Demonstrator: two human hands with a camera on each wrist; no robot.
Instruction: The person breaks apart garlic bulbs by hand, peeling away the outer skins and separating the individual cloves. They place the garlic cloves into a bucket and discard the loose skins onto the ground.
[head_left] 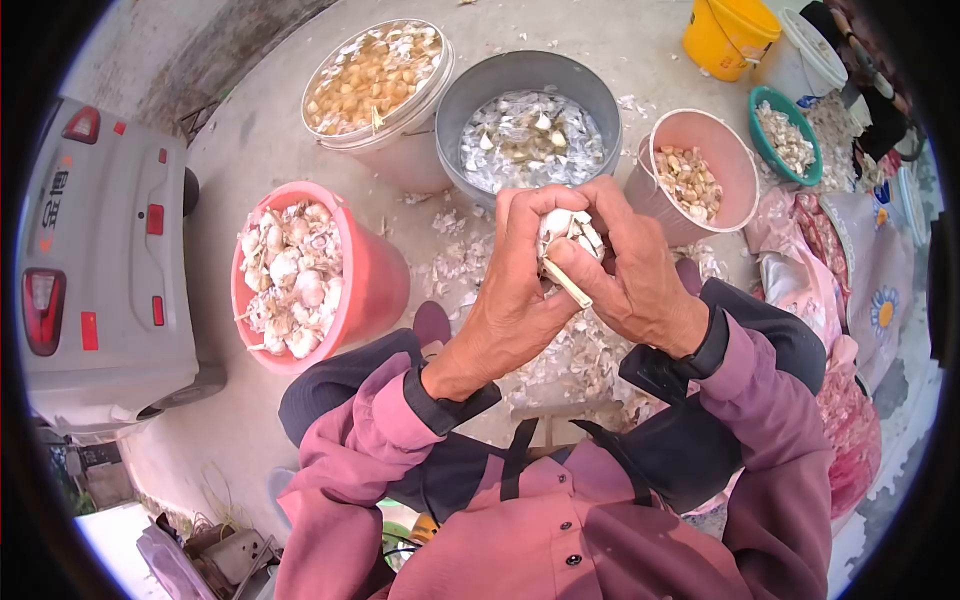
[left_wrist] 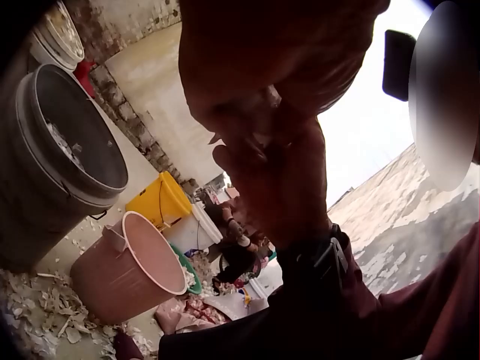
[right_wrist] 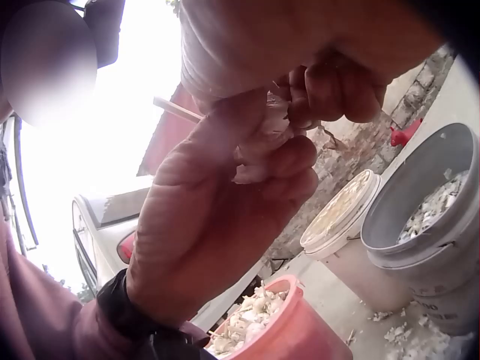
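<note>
In the head view a garlic bulb [head_left: 558, 222] with a cut dry stem [head_left: 568, 284] is held up in front of the knees. My left hand [head_left: 515, 285] grips it from the left, fingers curled over its far side. On the other side my right hand [head_left: 640, 270] grips it too, its thumb pressed on the bulb by the stem. Part of the bulb is hidden under both hands. The right wrist view shows the pale bulb [right_wrist: 271, 124] between the fingers, with some loose skin hanging. The left wrist view is dark around the hands.
A pink bucket [head_left: 372, 280] of garlic bulbs stands left. Ahead are a white bucket [head_left: 390, 155] of cloves in water, a grey tub [head_left: 450, 125] with floating skins, and a pale pink bucket [head_left: 690, 225] of cloves. Skins [head_left: 450, 265] litter the ground. A vehicle [head_left: 110, 240] stands far left.
</note>
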